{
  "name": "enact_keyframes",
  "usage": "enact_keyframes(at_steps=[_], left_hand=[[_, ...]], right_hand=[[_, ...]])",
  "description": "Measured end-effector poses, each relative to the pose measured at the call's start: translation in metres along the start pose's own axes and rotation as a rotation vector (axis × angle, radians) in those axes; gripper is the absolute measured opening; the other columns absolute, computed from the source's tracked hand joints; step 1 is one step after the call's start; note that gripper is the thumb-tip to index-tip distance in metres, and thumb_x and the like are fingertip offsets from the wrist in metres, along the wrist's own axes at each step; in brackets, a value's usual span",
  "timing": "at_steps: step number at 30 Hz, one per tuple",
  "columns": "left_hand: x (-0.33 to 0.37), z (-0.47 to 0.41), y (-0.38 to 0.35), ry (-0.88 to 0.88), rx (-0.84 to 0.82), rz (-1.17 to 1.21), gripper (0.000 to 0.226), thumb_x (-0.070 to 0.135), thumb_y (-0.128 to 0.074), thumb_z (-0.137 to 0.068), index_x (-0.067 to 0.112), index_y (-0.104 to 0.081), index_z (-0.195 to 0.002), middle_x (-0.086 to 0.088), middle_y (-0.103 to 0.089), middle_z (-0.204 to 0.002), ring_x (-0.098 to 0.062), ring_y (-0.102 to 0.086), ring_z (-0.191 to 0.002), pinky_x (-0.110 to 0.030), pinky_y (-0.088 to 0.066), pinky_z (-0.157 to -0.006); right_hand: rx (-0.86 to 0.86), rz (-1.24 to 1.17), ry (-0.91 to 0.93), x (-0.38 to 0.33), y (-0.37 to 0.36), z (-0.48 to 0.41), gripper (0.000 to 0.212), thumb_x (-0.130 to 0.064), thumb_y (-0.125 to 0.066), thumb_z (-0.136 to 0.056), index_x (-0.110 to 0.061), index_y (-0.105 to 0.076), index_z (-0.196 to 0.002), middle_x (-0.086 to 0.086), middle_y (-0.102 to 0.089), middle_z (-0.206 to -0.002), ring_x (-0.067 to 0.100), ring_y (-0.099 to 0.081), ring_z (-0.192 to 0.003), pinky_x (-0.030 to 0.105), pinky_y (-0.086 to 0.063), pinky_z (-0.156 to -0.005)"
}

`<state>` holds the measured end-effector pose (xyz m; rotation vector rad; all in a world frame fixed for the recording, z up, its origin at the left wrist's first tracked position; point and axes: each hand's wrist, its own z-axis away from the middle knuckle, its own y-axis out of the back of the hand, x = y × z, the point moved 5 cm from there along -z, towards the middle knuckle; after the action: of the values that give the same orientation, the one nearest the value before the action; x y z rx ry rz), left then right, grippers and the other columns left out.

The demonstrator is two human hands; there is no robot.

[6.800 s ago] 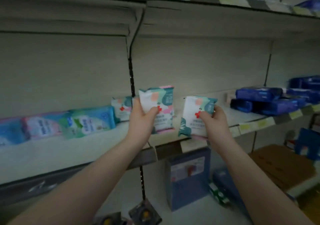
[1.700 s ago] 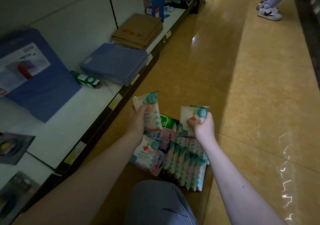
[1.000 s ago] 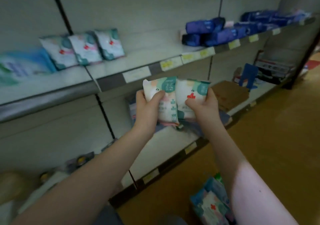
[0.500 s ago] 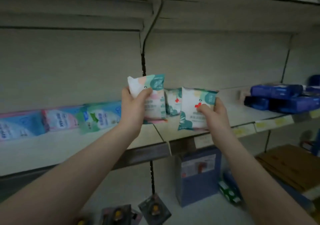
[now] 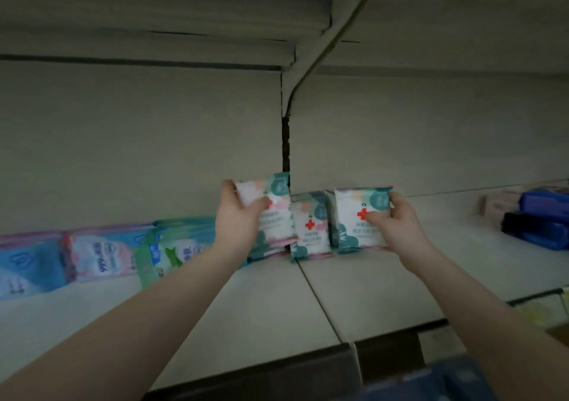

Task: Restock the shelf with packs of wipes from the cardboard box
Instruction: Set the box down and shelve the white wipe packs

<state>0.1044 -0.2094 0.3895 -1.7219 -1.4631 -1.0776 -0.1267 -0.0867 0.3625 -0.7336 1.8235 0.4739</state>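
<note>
- At the far left, a row of soft packs leans along the back of the shelf (image 5: 369, 289). First comes a blue pack (image 5: 27, 265), then a pink-and-blue pack (image 5: 101, 255), then a green pack (image 5: 175, 252).
- The left hand (image 5: 240, 218) reaches in over the shelf, just right of the green pack. Its grip is closed round a left pack of wipes (image 5: 272, 212), with the thumb across the front and the fingers behind. The pack is upright, near the back wall and raised above the shelf floor.
- In the middle, a standing pack (image 5: 311, 228) of the same design rests on the shelf at the back. It sits between the two held packs, just beside each.
- The right hand (image 5: 397, 222) has its grip closed on a right pack of wipes (image 5: 358, 218), with the thumb on the front by the red cross. This pack is upright and low. I cannot tell whether its bottom edge touches the shelf.
- At the far right, dark blue packs (image 5: 538, 222) lie well apart from the wipes.
- The cardboard box is out of view.
- The step in hand looks like placing: both packs are at the back row, not yet released.
- The next move likely calls for lowering each pack beside the standing one. Each grip should open only once its pack stands upright, and the middle pack must not be knocked over.
</note>
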Motion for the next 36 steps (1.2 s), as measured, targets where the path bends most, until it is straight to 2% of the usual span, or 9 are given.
enact_keyframes(at_steps=[4,8,13,15,18,22,26,29,36], left_hand=[[-0.011,-0.013,-0.012,-0.124,-0.121,-0.367,0.042,0.021,-0.068,-0.08,0.026,-0.037,-0.108,-0.006,-0.051,-0.071,-0.026,-0.051,-0.056,-0.042,-0.047,-0.053],[-0.02,-0.02,-0.018,-0.165,-0.171,-0.482,0.034,0.022,-0.068,-0.082,0.021,-0.039,-0.1,0.002,-0.054,-0.072,-0.02,-0.051,-0.058,-0.031,-0.039,-0.048],[-0.026,-0.02,-0.017,-0.224,-0.22,-0.72,0.032,0.023,-0.065,-0.083,0.017,-0.036,-0.097,0.0,-0.05,-0.068,-0.026,-0.05,-0.067,-0.03,-0.032,-0.049],[-0.029,-0.023,-0.012,-0.18,-0.225,-0.773,0.034,0.025,-0.065,-0.082,0.016,-0.037,-0.098,0.001,-0.046,-0.064,-0.027,-0.048,-0.07,-0.03,-0.031,-0.051],[-0.033,-0.027,-0.005,-0.22,-0.177,-0.995,0.036,0.034,-0.063,-0.082,0.016,-0.042,-0.105,-0.003,-0.055,-0.085,-0.029,-0.049,-0.097,-0.035,-0.035,-0.079],[-0.038,-0.028,-0.004,-0.271,-0.091,-1.138,0.041,0.043,-0.062,-0.082,0.019,-0.047,-0.112,-0.005,-0.051,-0.114,-0.028,-0.043,-0.11,-0.038,-0.031,-0.089],[-0.041,-0.027,-0.006,-0.401,-0.04,-1.187,0.046,0.05,-0.062,-0.081,0.026,-0.05,-0.118,-0.004,-0.046,-0.116,-0.026,-0.042,-0.109,-0.037,-0.029,-0.086],[-0.04,-0.027,-0.007,-0.439,-0.027,-1.219,0.047,0.051,-0.062,-0.08,0.028,-0.053,-0.119,-0.004,-0.046,-0.117,-0.026,-0.043,-0.109,-0.037,-0.027,-0.085],[-0.033,-0.025,-0.018,-0.594,0.021,-1.446,0.061,0.048,-0.08,-0.061,0.01,-0.059,-0.104,-0.016,-0.054,-0.099,-0.03,-0.053,-0.085,-0.039,-0.039,-0.074]], right_hand=[[-0.058,0.06,-0.106,0.017,0.012,-0.03,0.038,0.01,-0.063,-0.081,-0.006,-0.051,-0.113,0.014,-0.065,-0.096,0.017,-0.066,-0.064,0.021,-0.056,-0.051],[-0.189,0.151,-0.18,0.029,0.01,-0.043,0.039,0.01,-0.062,-0.082,-0.01,-0.051,-0.114,0.005,-0.066,-0.087,0.016,-0.066,-0.067,0.024,-0.056,-0.055],[-0.173,0.238,-0.137,0.04,0.007,-0.053,0.037,0.006,-0.067,-0.079,-0.002,-0.055,-0.113,0.013,-0.066,-0.104,0.021,-0.065,-0.079,0.024,-0.057,-0.064],[-0.097,0.347,-0.087,0.042,0.01,-0.058,0.038,0.002,-0.073,-0.075,-0.002,-0.059,-0.11,0.015,-0.067,-0.108,0.027,-0.066,-0.088,0.031,-0.057,-0.077],[0.001,0.536,-0.03,0.044,0.011,-0.062,0.045,-0.007,-0.078,-0.072,-0.001,-0.059,-0.112,0.016,-0.066,-0.112,0.033,-0.062,-0.102,0.044,-0.049,-0.093],[0.051,0.701,0.033,0.048,0.008,-0.063,0.045,-0.012,-0.074,-0.076,-0.001,-0.056,-0.116,0.017,-0.063,-0.115,0.034,-0.059,-0.104,0.035,-0.046,-0.087],[0.098,0.8,0.101,0.047,0.006,-0.059,0.049,-0.014,-0.072,-0.077,0.0,-0.053,-0.12,0.021,-0.06,-0.113,0.034,-0.06,-0.098,0.032,-0.046,-0.083],[0.09,0.751,0.074,0.043,0.005,-0.053,0.07,-0.009,-0.071,-0.076,-0.002,-0.035,-0.136,0.021,-0.058,-0.118,0.035,-0.058,-0.103,0.035,-0.046,-0.085],[0.017,0.851,0.091,0.028,0.005,-0.032,0.093,-0.018,-0.075,-0.074,-0.007,-0.017,-0.146,0.024,-0.043,-0.132,0.038,-0.042,-0.122,0.038,-0.037,-0.101]])
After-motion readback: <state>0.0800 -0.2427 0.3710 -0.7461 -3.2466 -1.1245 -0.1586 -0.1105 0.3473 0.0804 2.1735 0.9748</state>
